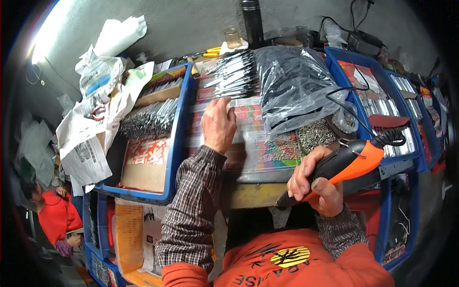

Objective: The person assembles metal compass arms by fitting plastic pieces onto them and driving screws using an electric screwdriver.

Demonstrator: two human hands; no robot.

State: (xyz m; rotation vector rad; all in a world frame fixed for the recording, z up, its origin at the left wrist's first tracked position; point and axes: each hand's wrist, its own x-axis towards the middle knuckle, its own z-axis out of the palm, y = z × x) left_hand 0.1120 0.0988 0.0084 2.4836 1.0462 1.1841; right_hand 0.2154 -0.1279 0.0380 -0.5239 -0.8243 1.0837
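My right hand [318, 184] is wrapped round an orange and black corded electric screwdriver [346, 165], whose dark tip points down to the left over the table's front edge. My left hand [219, 125] is over the printed sheets on the table, fingers bent and thumb apart, with nothing visible in it. Its fingertips are at the near end of a pile of thin black and silver metal pieces [236, 71]; whether they touch is hard to see. Small metal screws or rivets [315, 134] lie heaped to the right, some scattered on the printed sheets [246, 146].
A clear plastic bag of dark contents [291, 71] lies behind the heap. Blue trays stand left [174, 167] and right [413, 153], holding rows of metal pieces. The screwdriver's black cord [346, 88] runs up behind. An orange basket [126, 239] stands below; another person [57, 215] sits far left.
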